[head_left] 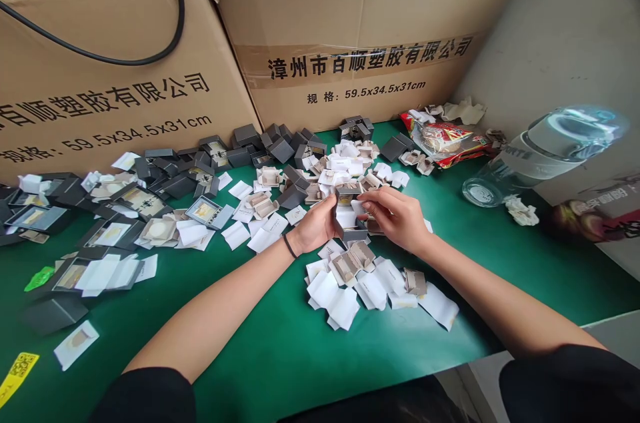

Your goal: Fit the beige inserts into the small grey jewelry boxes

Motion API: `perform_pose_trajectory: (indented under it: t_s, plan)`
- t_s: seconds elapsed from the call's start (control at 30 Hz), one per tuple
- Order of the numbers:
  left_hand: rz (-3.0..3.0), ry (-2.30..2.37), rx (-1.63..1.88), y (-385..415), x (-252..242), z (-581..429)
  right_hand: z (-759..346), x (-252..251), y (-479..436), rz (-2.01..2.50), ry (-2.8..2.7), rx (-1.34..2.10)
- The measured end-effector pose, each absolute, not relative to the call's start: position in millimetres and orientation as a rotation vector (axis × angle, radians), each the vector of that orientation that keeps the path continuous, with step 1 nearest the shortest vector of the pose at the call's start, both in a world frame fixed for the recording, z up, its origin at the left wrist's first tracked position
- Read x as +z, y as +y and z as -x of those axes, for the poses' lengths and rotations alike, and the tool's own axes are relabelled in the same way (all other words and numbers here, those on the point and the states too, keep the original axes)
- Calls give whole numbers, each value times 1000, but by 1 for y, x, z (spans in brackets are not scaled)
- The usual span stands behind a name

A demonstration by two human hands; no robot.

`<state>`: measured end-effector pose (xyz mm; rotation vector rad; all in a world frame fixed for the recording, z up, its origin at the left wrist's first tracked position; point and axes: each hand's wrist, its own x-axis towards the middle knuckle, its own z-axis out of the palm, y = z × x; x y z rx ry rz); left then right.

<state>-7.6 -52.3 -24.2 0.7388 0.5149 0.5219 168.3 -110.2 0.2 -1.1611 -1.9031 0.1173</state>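
Over the middle of the green table [280, 343], my left hand [316, 226] grips the side of a small open grey jewellery box [349, 216]. A black band sits on that wrist. My right hand [395, 215] is on the box's other side, fingers pinched at its white inner pad. Beneath and in front of both hands lie white cards [340, 303] and beige inserts [350, 263].
Several grey boxes [260, 143], some open, are heaped along the back and left. Two large cardboard cartons [350, 30] stand behind them. A red snack bag [445, 140] and a clear water bottle [545, 150] lie at the right. A yellow label [17, 373] is near the front left edge.
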Motion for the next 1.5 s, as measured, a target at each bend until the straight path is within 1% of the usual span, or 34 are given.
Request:
perform_pose_trajectory:
  t_s: [0.27, 0.97, 1.2, 1.5]
  plan:
    - [-774, 508, 541, -52, -24, 8, -166, -3, -109, 1143, -1914, 96]
    - [-839, 511, 555, -53, -27, 5, -163, -8, -111, 1111, -1984, 187]
    - [-850, 534, 558, -55, -23, 5, -162, -10, -112, 1117, -2017, 165]
    - [-863, 514, 565, -53, -30, 4, -162, -12, -111, 1158, -2077, 145]
